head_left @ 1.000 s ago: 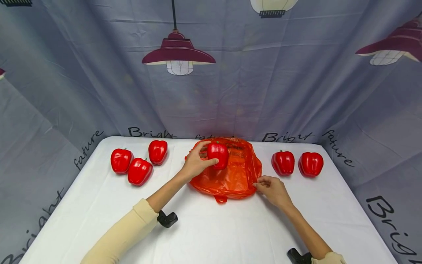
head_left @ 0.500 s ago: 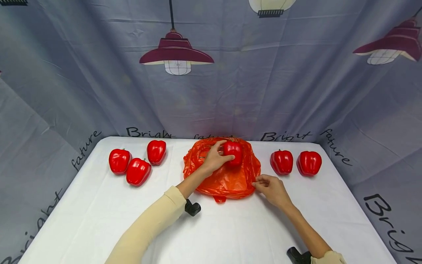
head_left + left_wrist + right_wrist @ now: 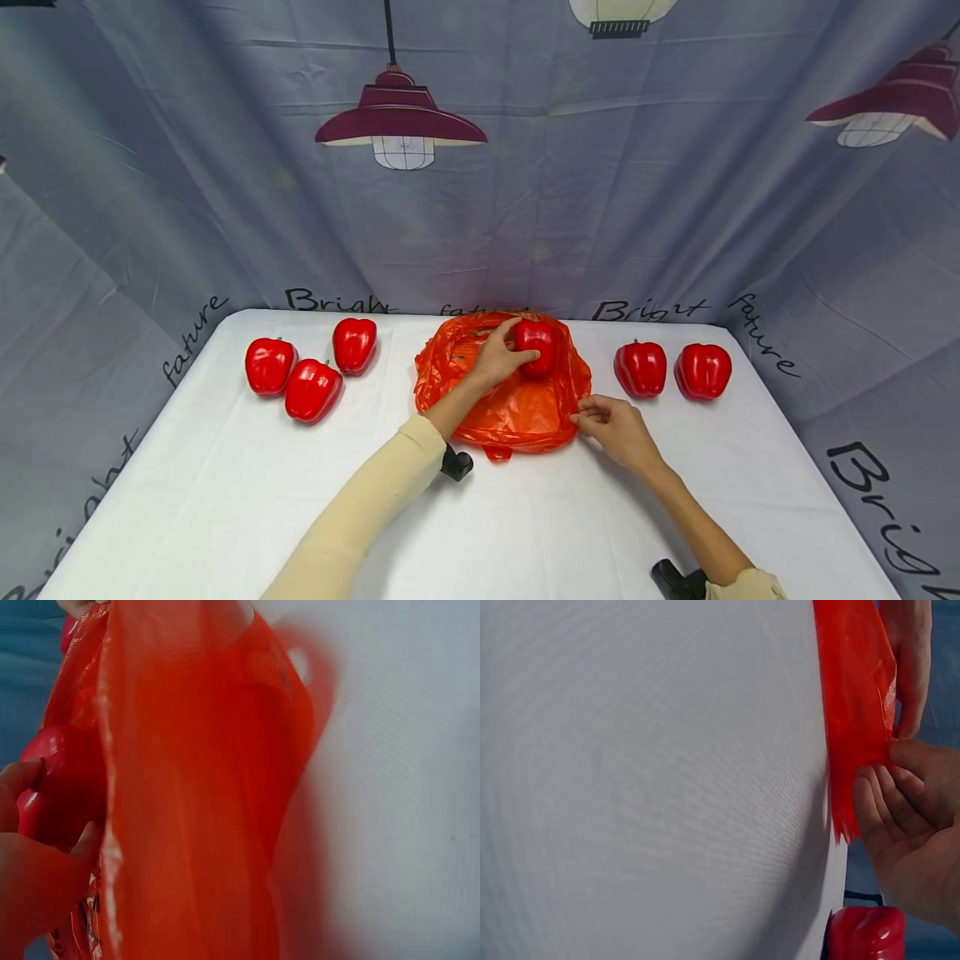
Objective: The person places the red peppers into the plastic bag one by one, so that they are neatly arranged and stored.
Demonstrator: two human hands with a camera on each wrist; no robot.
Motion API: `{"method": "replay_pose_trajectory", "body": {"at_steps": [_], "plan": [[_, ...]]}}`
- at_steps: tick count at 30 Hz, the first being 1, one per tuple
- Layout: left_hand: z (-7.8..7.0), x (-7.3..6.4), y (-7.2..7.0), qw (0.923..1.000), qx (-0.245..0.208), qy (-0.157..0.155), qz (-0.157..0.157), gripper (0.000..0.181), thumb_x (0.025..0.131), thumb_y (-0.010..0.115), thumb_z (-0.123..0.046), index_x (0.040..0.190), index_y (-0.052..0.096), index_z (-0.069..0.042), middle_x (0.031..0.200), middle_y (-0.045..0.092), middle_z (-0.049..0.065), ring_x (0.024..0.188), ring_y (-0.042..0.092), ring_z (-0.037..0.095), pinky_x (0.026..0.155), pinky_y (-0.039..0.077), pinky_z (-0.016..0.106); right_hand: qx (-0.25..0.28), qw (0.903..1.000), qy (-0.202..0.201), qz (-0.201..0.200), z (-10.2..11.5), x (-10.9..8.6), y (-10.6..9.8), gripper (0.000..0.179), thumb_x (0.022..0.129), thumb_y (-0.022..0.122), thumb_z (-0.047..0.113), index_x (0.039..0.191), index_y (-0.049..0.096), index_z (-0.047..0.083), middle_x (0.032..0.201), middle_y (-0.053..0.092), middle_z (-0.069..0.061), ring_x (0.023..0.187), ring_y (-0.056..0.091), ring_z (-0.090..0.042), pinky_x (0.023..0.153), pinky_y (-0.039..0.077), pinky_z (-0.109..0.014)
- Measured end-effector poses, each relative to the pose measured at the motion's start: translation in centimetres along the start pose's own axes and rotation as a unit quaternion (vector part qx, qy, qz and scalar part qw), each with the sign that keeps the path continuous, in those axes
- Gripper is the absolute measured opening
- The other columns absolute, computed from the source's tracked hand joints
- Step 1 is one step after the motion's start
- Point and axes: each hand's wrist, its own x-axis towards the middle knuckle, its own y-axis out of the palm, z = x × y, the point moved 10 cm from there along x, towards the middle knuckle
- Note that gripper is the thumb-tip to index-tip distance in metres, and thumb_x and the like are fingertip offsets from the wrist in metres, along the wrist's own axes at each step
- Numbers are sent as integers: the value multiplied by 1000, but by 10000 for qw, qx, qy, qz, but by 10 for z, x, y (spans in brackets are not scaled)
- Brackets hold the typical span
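Red pepper [image 3: 537, 346] at the orange bag's [image 3: 513, 417] opening

The left hand [image 3: 501, 358] grips the pepper toward the bag's far right; the right hand [image 3: 617, 429] pinches the bag's near right edge.

Left hand [image 3: 37, 889] at left edge, fingers on a glossy red bell pepper [image 3: 64, 787], gripping it. Pepper's right side hidden behind the rim of a red-orange plastic bag [image 3: 195, 787] mid-frame. Bag's handle loop [image 3: 321, 682] blurred, upper right. White surface [image 3: 405, 787] right, blue backdrop [image 3: 22, 675] left. Right hand [image 3: 79, 606] barely in, top left.
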Motion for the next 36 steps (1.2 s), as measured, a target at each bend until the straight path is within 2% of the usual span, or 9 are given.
{"method": "replay_pose_trajectory", "body": {"at_steps": [10,21,30,36], "plan": [[0,4,6,9999,99,79,26,71,88,76,-7,151,43,-15,147,46,18,128,51,37,100,48,45,-2,10000,-50,68,3,1,1,22,90,74,6,107,69,-7,95,71,-12,79,71,-23,72,57,-24],[-1,5,6,9996,264,56,49,71,91,73,-8,153,39,-13,146,47,18,127,52,34,101,47,44,-84,9999,-4,99,1,3,1,21,90,74,5,108,69,-5,95,72,-11,80,71,-22,72,58,-25],[0,6,7,9998,148,81,64,72,90,74,-8,153,39,-12,147,46,17,129,51,34,102,46,43,-67,10000,14,54,1,3,-1,23,90,74,7,108,69,-6,95,71,-12,81,71,-23,72,58,-25],[-4,1,4,9997,-23,163,189,74,89,75,-6,153,39,-11,144,48,18,128,51,34,102,46,42,-54,10000,35,75,0,2,-1,22,90,74,6,108,69,-5,94,71,-11,81,71,-23,73,58,-25]]}}
